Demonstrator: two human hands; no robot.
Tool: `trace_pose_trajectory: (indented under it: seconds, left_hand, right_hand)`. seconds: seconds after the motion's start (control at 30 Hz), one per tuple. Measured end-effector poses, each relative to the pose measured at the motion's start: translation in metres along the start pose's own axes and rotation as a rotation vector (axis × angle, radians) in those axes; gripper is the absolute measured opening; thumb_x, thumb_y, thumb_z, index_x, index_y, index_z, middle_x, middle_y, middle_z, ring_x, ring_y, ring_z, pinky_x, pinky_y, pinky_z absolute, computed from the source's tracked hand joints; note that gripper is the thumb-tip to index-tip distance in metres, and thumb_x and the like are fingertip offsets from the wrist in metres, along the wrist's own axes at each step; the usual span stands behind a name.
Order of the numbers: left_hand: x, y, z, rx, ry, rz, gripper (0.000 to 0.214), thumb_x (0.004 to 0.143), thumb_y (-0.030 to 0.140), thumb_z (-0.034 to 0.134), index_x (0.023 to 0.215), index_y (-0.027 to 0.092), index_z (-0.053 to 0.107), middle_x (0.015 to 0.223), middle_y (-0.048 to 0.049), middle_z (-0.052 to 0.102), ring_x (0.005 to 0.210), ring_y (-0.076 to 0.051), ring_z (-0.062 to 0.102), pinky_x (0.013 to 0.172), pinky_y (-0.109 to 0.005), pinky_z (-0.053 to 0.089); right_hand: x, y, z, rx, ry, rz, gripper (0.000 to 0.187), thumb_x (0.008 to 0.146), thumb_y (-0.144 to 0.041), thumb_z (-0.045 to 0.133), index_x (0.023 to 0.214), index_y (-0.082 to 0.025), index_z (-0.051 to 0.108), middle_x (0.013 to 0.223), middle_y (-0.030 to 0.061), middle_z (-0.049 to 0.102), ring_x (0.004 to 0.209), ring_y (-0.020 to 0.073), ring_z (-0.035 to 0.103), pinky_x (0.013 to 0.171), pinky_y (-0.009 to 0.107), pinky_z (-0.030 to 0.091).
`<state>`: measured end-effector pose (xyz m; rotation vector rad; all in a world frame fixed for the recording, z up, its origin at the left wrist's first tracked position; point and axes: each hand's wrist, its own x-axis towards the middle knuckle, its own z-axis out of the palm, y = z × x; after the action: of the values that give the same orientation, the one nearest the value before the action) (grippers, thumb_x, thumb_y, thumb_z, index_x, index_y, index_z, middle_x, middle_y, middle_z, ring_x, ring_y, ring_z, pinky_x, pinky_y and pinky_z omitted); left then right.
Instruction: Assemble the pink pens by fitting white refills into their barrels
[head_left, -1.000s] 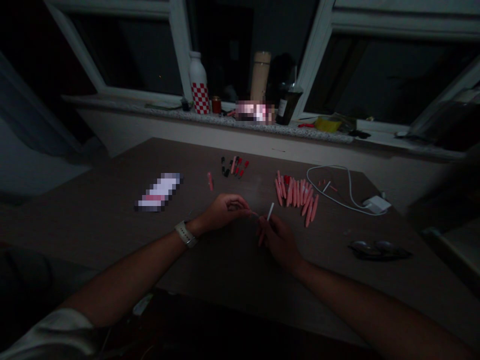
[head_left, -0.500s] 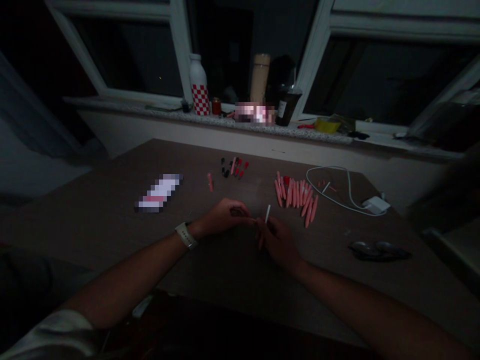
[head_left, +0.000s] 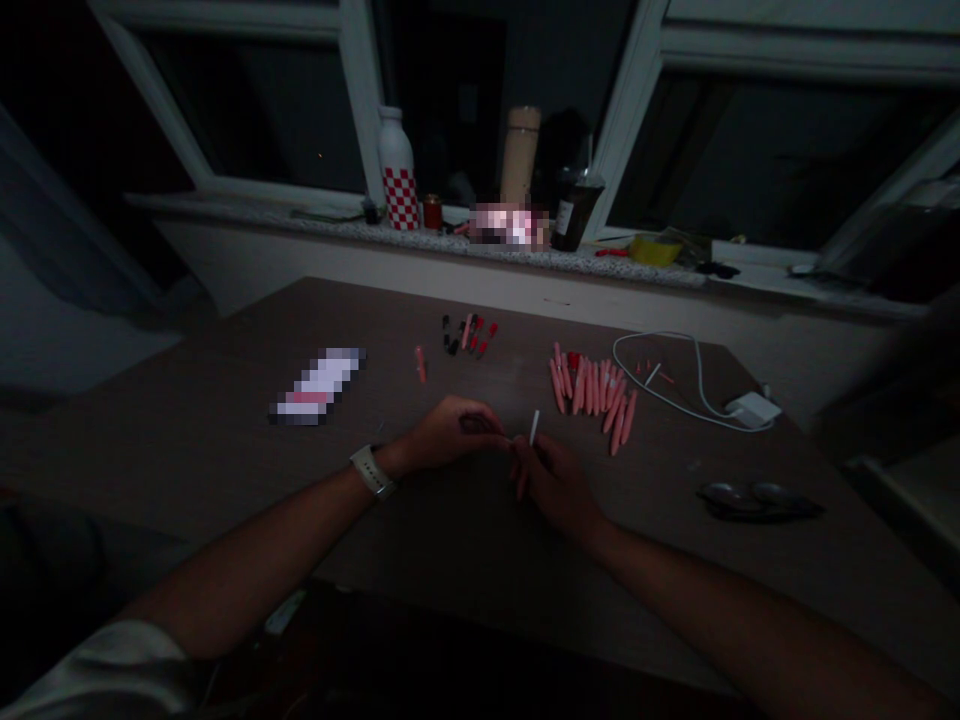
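Over the near middle of the table, my left hand (head_left: 461, 433) is closed in a pinch, its fingertips meeting those of my right hand (head_left: 555, 480). What the left fingers pinch is too small and dark to make out. From the closed right hand a thin white stick (head_left: 535, 428) rises, tilted slightly right. Beyond that hand lie several pink pen-shaped barrels (head_left: 595, 385) in a loose row, with a red piece (head_left: 573, 360) among them. Small black and red caps (head_left: 480, 325) are grouped farther back. One short pink piece (head_left: 421, 364) rests apart, beyond my left hand.
A blurred-out flat object (head_left: 319, 385) lies at left on the table (head_left: 225, 400). At right are a white charger (head_left: 752, 410) with its looped cable and a pair of glasses (head_left: 757, 500). A checkered bottle (head_left: 399, 170), a tan flask (head_left: 520, 155) and a drink cup (head_left: 576, 212) stand on the windowsill.
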<state>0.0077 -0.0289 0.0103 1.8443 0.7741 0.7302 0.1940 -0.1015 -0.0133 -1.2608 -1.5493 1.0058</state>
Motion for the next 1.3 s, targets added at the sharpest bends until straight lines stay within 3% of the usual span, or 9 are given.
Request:
trace_pose_trajectory:
  seconds: [0.63, 0.8, 1.1, 1.3]
  left_hand:
    - [0.004, -0.0067, -0.0009, -0.12, -0.043, -0.016, 0.023, 0.074, 0.028, 0.077, 0.089, 0.012, 0.072, 0.087, -0.007, 0.075, 0.08, -0.017, 0.07, 0.074, -0.024, 0.053]
    - [0.0047, -0.0074, -0.0016, -0.036, -0.018, 0.015, 0.024, 0.078, 0.032, 0.073, 0.094, 0.014, 0.075, 0.093, -0.0072, 0.076, 0.085, -0.019, 0.07, 0.078, -0.025, 0.053]
    - [0.0046, -0.0005, -0.0021, 0.078, 0.005, 0.013, 0.017, 0.081, 0.031, 0.069, 0.087, 0.016, 0.075, 0.085, -0.0043, 0.075, 0.08, -0.017, 0.069, 0.073, -0.024, 0.053]
    - [0.0047, -0.0043, 0.0004, -0.092, 0.006, -0.024, 0.028, 0.076, 0.033, 0.075, 0.094, 0.014, 0.069, 0.091, -0.007, 0.074, 0.085, -0.018, 0.069, 0.075, -0.025, 0.052]
  right_hand:
    - [-0.0001, -0.0018, 0.0014, 0.01, -0.013, 0.011, 0.041, 0.097, -0.049, 0.043, 0.073, -0.019, 0.058, 0.053, -0.0039, 0.054, 0.049, 0.0106, 0.053, 0.051, 0.022, 0.038]
    - [-0.0005, -0.0028, 0.0011, 0.021, -0.013, 0.023, 0.04, 0.097, -0.049, 0.043, 0.075, -0.019, 0.058, 0.055, -0.004, 0.055, 0.049, 0.0106, 0.053, 0.051, 0.022, 0.038]
    - [-0.0008, -0.001, 0.0017, -0.026, -0.006, 0.02, 0.038, 0.093, -0.051, 0.049, 0.075, -0.019, 0.058, 0.055, -0.0033, 0.057, 0.049, 0.0117, 0.055, 0.053, 0.023, 0.042]
    - [0.0, -0.0015, 0.0015, -0.025, -0.022, 0.021, 0.039, 0.093, -0.054, 0.049, 0.077, -0.019, 0.059, 0.056, -0.0027, 0.058, 0.049, 0.012, 0.056, 0.052, 0.023, 0.041]
